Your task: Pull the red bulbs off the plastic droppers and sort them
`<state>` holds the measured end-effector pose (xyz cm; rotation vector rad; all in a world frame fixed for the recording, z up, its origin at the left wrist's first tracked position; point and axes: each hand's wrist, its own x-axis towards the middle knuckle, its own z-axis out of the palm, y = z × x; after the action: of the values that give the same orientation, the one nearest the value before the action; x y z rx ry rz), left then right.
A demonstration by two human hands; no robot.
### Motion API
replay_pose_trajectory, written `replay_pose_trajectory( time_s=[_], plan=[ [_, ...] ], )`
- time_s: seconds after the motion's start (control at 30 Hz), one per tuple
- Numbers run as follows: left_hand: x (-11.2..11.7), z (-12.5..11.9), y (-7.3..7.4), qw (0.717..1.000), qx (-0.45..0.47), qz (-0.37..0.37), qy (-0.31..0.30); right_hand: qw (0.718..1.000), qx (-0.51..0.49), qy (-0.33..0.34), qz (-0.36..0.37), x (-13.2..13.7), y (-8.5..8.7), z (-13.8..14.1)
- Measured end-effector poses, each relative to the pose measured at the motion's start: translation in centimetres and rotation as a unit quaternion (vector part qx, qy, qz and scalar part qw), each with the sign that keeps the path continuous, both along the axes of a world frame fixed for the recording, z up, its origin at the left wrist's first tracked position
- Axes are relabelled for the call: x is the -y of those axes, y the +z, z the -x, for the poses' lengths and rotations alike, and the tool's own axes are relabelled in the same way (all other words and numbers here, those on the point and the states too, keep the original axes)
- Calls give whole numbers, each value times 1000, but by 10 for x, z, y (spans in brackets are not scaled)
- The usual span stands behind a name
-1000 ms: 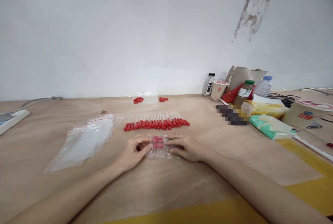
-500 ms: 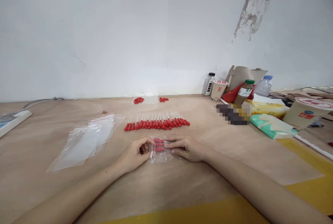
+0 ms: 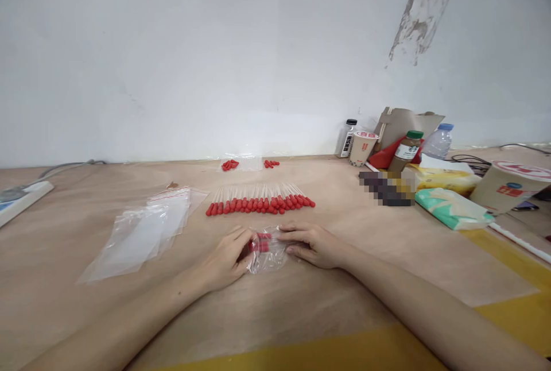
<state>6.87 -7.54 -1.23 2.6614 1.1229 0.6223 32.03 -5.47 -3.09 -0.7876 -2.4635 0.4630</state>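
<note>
Between my hands a clear plastic bag (image 3: 269,262) lies on the table, with several red tube-shaped pieces (image 3: 262,246) in it. My left hand (image 3: 228,259) is closed on the bag's left side, its curled fingers against the red pieces. At the bag's right edge is my right hand (image 3: 316,246), its fingers stretched out and slightly apart, touching the plastic. Just beyond the bag, thin pale sticks with red tips (image 3: 260,204) lie side by side in a long row.
Flat clear zip bags (image 3: 142,239) are fanned out at the left. Two small groups of red pieces (image 3: 230,165) rest on plastic near the wall. A power strip (image 3: 26,201) sits far left. Cups (image 3: 364,149), bottles (image 3: 407,150) and a green tissue pack (image 3: 454,210) crowd the right.
The fingers of my left hand have moved further over the bag and cover more of it. My right fingers have drawn slightly right, away from the red pieces.
</note>
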Motion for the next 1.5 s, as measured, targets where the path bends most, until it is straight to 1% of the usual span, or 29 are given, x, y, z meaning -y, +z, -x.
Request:
replay_pose_trajectory(
  time_s=[0.1, 0.17, 0.27, 0.33, 0.4, 0.5, 0.57, 0.63, 0.7, 0.77, 0.83, 0.9, 0.97, 1.0, 1.03, 1.07, 1.1, 1.13, 1.17, 1.2, 1.27, 1.3, 1.37, 1.43, 1.5],
  plan=[
    [-1, 3, 1, 999, -23, -29, 0, 1000, -1, 3, 0, 0, 0, 0],
    [0, 6, 4, 1000, -21, -20, 5, 1000, -3, 7, -2, 0, 0, 0],
    [-1, 13, 9, 999, 9, 50, 6, 1000, -1, 4, -1, -1, 0, 0],
    [-4, 19, 12, 992, 55, 113, 4, 1000, 2, 0, 0, -1, 0, 0],
    [-9, 27, 13, 977, 119, 178, 1, 1000, 4, -2, -1, -1, 0, 0],
    [-20, 40, 15, 941, 193, 277, 4, 1000, 10, -4, -1, -1, 0, 0],
    [-28, 50, 17, 920, 227, 319, 30, 1000, 14, -7, 2, -1, 0, 0],
    [-35, 60, 21, 902, 268, 329, 74, 1000, 12, -9, 5, -1, 0, 0],
    [-42, 71, 27, 894, 310, 305, 111, 1000, 11, -9, 7, 0, 1, 0],
    [-47, 84, 39, 900, 328, 254, 136, 1000, 9, -7, 7, 0, 1, 0],
    [-48, 98, 56, 918, 309, 192, 158, 1000, 8, -2, 8, -1, 1, -1],
    [-45, 112, 77, 935, 271, 141, 181, 1000, 6, 0, 7, -1, 0, -1],
    [-39, 121, 96, 951, 231, 91, 182, 1000, 5, -2, 7, -2, -1, -1],
    [-36, 123, 103, 958, 224, 47, 172, 1000, 5, -3, 6, -2, -1, -1],
    [-35, 123, 107, 961, 223, -13, 160, 1000, 5, -5, 6, -2, -1, -1],
    [-34, 121, 107, 960, 224, -84, 147, 1000, 6, -6, 6, -1, 0, -1],
    [-36, 119, 105, 954, 220, -155, 132, 1000, 6, -6, 6, -1, 0, -1],
    [-39, 115, 99, 946, 208, -218, 118, 1000, 6, -6, 6, -1, 0, 0],
    [-44, 112, 90, 939, 188, -268, 104, 1000, 6, -6, 6, 0, 1, 0],
    [-49, 109, 80, 939, 158, -292, 87, 1000, 6, -6, 6, 0, 1, 0],
    [-62, 105, 56, 946, 95, -301, 70, 1000, 4, -6, 6, 0, 1, 0],
    [-68, 104, 45, 952, 66, -293, 67, 1000, 3, -7, 6, 0, 1, 0],
    [-78, 104, 27, 962, 21, -256, 90, 1000, 3, -9, 8, 0, 0, 0],
    [-83, 104, 15, 970, -10, -213, 113, 1000, 3, -10, 9, -1, 0, 0],
    [-86, 103, 10, 975, -23, -184, 122, 1000, 0, -9, 11, -1, 0, 0]
  ],
)
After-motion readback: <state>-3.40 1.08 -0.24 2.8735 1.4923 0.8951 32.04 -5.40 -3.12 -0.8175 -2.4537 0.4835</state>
